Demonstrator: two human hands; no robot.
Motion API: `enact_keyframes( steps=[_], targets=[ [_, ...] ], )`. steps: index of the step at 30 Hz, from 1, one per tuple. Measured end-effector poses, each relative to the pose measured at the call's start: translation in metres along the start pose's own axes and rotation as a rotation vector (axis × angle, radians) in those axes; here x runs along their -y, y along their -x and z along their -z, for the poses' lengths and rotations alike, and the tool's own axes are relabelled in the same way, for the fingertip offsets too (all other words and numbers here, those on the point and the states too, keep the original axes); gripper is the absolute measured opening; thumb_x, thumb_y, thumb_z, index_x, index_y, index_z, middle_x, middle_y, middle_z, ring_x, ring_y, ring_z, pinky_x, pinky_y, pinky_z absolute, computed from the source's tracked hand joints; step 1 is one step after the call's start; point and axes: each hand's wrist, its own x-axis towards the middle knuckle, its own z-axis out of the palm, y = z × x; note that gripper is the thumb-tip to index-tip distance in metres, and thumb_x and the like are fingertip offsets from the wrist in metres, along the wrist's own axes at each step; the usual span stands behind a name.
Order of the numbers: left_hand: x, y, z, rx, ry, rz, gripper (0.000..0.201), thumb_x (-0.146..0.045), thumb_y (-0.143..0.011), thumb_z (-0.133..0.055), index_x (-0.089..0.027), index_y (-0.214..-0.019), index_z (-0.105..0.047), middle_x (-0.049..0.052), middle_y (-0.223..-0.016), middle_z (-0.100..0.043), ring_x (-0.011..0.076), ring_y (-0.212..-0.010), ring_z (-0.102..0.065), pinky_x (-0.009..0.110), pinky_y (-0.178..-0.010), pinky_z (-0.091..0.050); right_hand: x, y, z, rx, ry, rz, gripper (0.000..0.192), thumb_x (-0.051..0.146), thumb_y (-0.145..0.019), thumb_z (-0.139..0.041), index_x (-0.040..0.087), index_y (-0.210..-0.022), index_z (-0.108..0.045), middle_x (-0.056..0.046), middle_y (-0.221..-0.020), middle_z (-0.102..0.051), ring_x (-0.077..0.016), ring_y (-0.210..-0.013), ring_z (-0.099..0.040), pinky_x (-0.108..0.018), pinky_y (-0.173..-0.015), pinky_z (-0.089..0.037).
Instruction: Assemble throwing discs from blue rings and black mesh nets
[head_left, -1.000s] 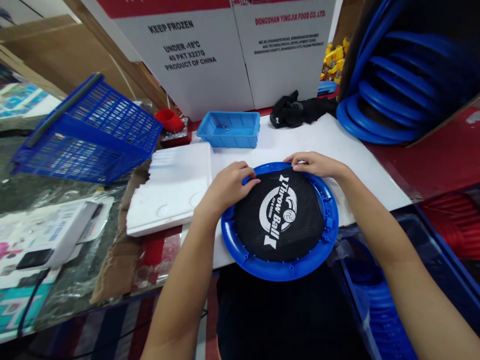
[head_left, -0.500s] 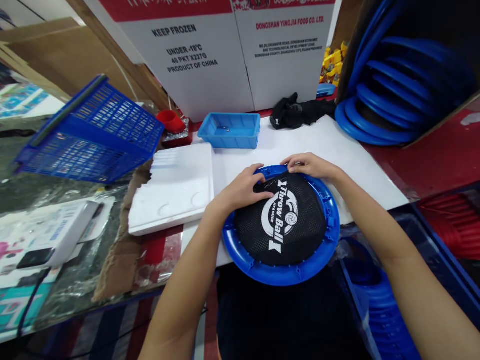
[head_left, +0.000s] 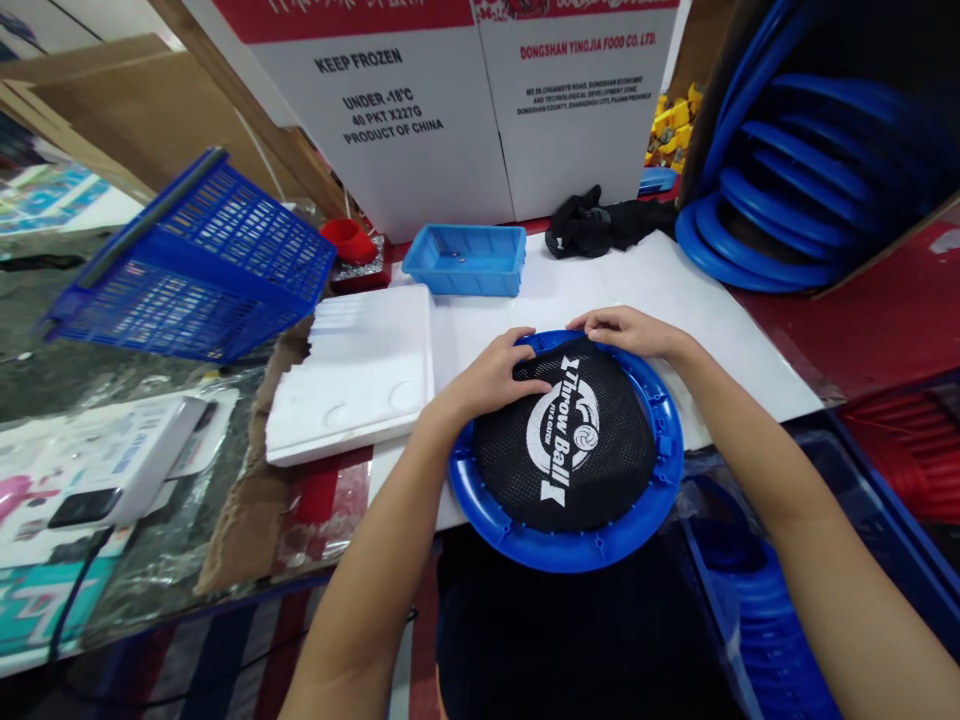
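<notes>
Single head view, close, facing forward-down over white board [head_left: 660, 290].

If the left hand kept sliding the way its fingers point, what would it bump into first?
The left hand points right, across the far edge of the black mesh in the blue ring. The first thing in that line looks like the right hand, though depth is hard to judge.

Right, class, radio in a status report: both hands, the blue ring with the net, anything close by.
Left hand on net edge, far side. Right hand on far rim. Blue ring flat on white sheet, black net across it. Foam tray close at left, apart.
</notes>
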Motion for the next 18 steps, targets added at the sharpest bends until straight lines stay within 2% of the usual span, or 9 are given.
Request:
enact_keyframes(
  steps=[5, 13, 18],
  targets=[
    [0.002, 0.000, -0.001, -0.003, 0.012, 0.002, 0.042, -0.059, -0.088, -0.082, -0.020, -0.100, -0.072, 0.018, -0.168, -0.049, 0.0396, -0.157, -0.047, 0.057, -0.134, -0.036, 0.001, 0.001, 0.002, 0.001, -0.009, 0.001, 0.036, 0.055, -0.104, -0.065, 0.020, -0.095, -0.072, -0.013, -0.145, -0.075, -0.0311, -0.124, -0.069, -0.050, -0.113, -0.050],
    [0.002, -0.001, -0.002, 0.007, 0.003, 0.005, 0.037, -0.053, -0.087, -0.084, -0.020, -0.098, -0.072, 0.017, -0.169, -0.048, 0.0408, -0.157, -0.046, 0.058, -0.134, -0.036, -0.009, -0.002, -0.002, -0.012, 0.058, 0.030, 0.022, 0.040, -0.102, -0.062, 0.022, -0.089, -0.066, -0.012, -0.143, -0.074, -0.0279, -0.122, -0.069, -0.050, -0.110, -0.050],
    [0.002, -0.001, -0.003, 0.004, 0.004, 0.007, 0.039, -0.053, -0.086, -0.085, -0.019, -0.097, -0.069, 0.020, -0.168, -0.048, 0.0404, -0.157, -0.046, 0.056, -0.134, -0.036, -0.015, -0.003, -0.006, -0.041, 0.066, 0.066, 0.017, 0.035, -0.102, -0.063, 0.022, -0.092, -0.070, -0.010, -0.142, -0.075, -0.0262, -0.124, -0.070, -0.049, -0.112, -0.052]
  ],
)
